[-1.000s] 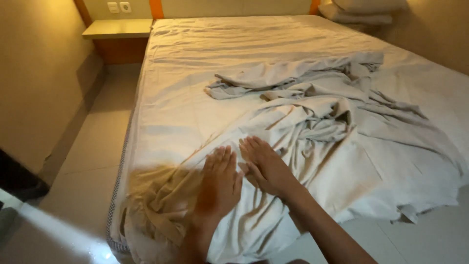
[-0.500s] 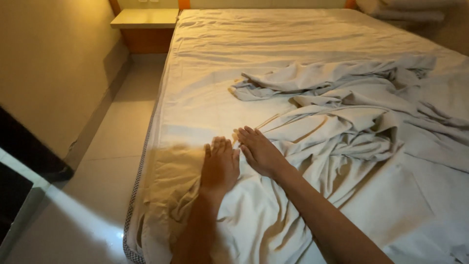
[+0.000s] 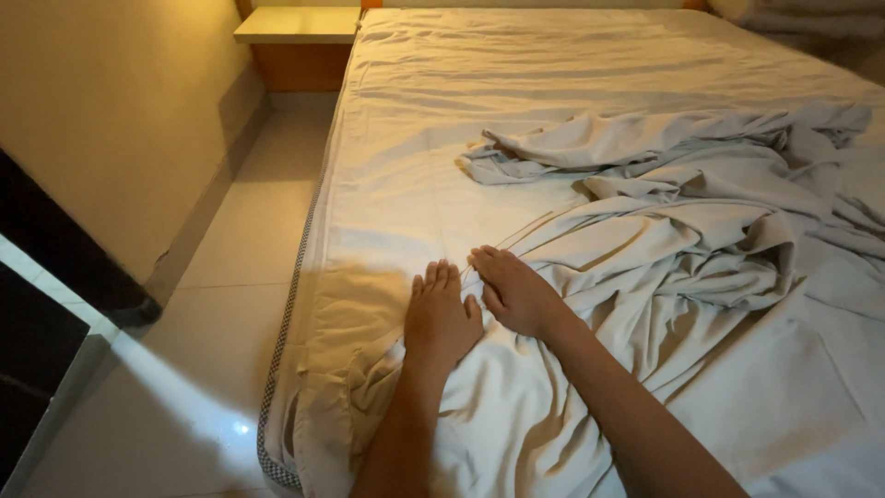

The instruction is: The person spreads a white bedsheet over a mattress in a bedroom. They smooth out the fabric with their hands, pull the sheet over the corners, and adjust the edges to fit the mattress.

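Both of my hands lie flat, palms down, on a pale sheet near the bed's lower left corner. My left hand (image 3: 441, 312) rests with fingers together on the fabric close to the mattress edge. Beside it, almost touching, my right hand (image 3: 513, 288) presses on the edge of a crumpled top sheet (image 3: 701, 231) that is bunched across the right half of the bed. Under it a fitted sheet (image 3: 461, 101) lies fairly smooth toward the head of the mattress (image 3: 288, 343). Neither hand grips anything.
A wooden bedside shelf (image 3: 297, 26) stands at the far left of the bed head. Tiled floor (image 3: 230, 277) runs along the bed's left side, bounded by a beige wall (image 3: 101, 120). A dark panel (image 3: 37, 332) sits at the lower left. Folded bedding (image 3: 811, 18) lies far right.
The view has shifted so the bed sits further right and closer. My hands have slid slightly along the sheet, staying flat and side by side.
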